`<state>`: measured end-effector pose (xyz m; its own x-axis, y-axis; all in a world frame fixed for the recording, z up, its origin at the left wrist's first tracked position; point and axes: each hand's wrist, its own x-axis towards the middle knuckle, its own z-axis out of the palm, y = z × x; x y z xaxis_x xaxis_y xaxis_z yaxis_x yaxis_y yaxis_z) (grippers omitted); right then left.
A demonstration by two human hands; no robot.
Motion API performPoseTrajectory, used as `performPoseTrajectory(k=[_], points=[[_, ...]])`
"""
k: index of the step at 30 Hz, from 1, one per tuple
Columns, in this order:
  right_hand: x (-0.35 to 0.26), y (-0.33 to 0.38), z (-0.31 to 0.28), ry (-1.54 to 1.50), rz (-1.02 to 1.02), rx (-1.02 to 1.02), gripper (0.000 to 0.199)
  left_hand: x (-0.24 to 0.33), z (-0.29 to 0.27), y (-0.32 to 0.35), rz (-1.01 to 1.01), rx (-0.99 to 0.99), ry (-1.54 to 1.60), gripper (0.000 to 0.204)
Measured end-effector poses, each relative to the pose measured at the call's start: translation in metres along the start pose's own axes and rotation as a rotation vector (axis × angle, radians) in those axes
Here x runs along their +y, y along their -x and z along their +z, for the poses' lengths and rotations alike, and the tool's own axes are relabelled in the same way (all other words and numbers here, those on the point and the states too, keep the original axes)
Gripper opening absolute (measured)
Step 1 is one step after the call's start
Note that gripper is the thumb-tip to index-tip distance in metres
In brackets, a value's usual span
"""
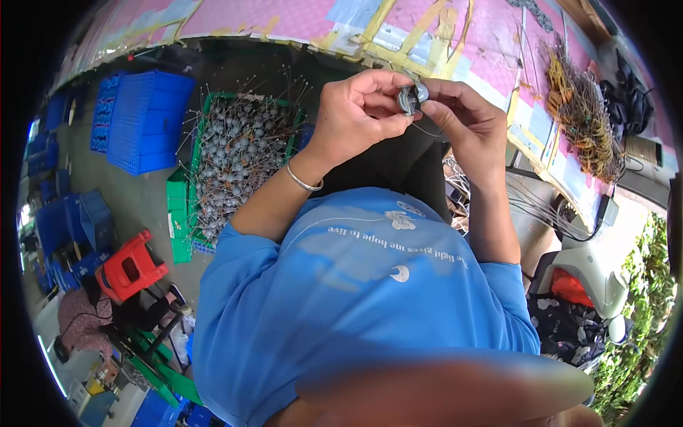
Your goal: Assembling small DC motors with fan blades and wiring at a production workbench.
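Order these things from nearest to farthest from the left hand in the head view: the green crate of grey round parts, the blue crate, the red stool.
From the left hand, which holds a small grey part:
1. Green crate of grey round parts, just to its left.
2. Blue crate, further left, beyond the green one.
3. Red stool, far down to the lower left.

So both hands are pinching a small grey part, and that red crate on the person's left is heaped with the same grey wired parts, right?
Not quite: the crate is green, not red, as the head view shows. Left hand and right hand do pinch a small grey part.
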<state>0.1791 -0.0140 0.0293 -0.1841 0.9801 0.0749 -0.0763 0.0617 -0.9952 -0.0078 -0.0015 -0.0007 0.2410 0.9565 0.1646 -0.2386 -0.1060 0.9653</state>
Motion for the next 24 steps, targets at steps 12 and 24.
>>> performPoseTrajectory(k=[12, 24], points=[[-0.001, 0.021, 0.001, 0.258, 0.032, 0.072, 0.019, 0.002, 0.013, 0.012, 0.132, 0.002, -0.443, 0.042], [0.018, 0.015, -0.015, 0.047, 0.089, 0.066, 0.020, -0.004, 0.016, 0.004, 0.164, -0.050, -0.488, 0.041]])
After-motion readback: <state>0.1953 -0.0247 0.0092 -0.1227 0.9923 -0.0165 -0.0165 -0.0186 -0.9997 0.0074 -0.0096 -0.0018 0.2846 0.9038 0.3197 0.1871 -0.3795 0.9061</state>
